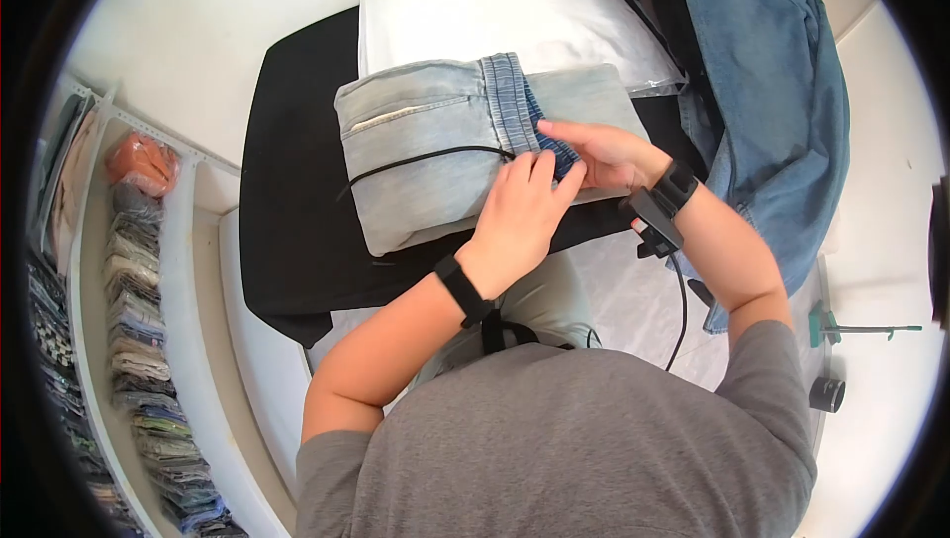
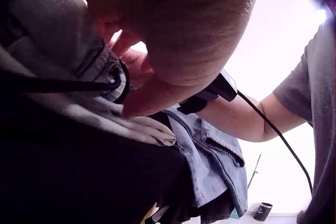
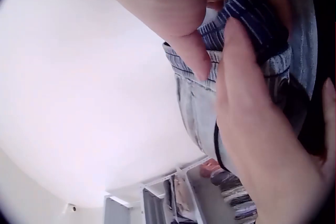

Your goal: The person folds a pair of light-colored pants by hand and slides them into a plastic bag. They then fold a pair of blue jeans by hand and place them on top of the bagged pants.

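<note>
Two Hands Meet at a Denim Waistband (image 1: 505, 91)

Light-wash elastic-waist jeans (image 1: 406, 206) lie folded on a black-draped table (image 1: 292, 192), directly in front of the person and within easy reach of both arms. With the waistband as the clock's centre, the right hand (image 1: 616, 154), its forearm at 4 o'clock, grips the band, thumb outside and fingers behind, apparently to steady the gathered edge and show its dark blue inner side. The left hand (image 1: 520, 206), forearm at 7 o'clock, has fingertips on the same edge, where a black drawstring (image 1: 440, 153) disappears beneath them; whether they pinch cord or cloth, one cannot tell. The drawstring's visible length trails toward 9 o'clock across the jeans, probably clear of the work. At 12 o'clock, white goods in clear plastic (image 1: 475, 23) sit at the back, seemingly to leave room in front. A blue denim garment (image 1: 772, 63) hangs between 2 and 3 o'clock, and bagged clothes (image 1: 148, 340) fill white shelving (image 1: 183, 271) at 8 o'clock, stacked presumably to save space.
</note>
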